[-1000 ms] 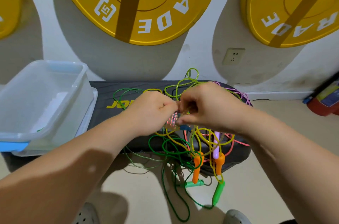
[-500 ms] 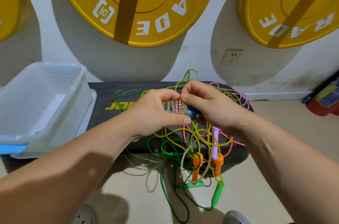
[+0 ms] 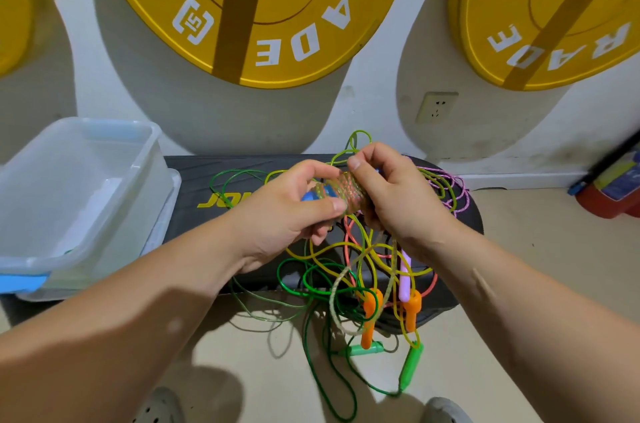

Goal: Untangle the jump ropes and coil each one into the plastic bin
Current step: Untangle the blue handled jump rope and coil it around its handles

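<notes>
Head view: left hand (image 3: 284, 214) and right hand (image 3: 398, 201) grips pinch the speckled, tightly wound rope coil (image 3: 341, 192).

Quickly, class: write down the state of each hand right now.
Left hand: closed, gripping the blue handle.
Right hand: closed, pinching the wound rope coil.
</notes>
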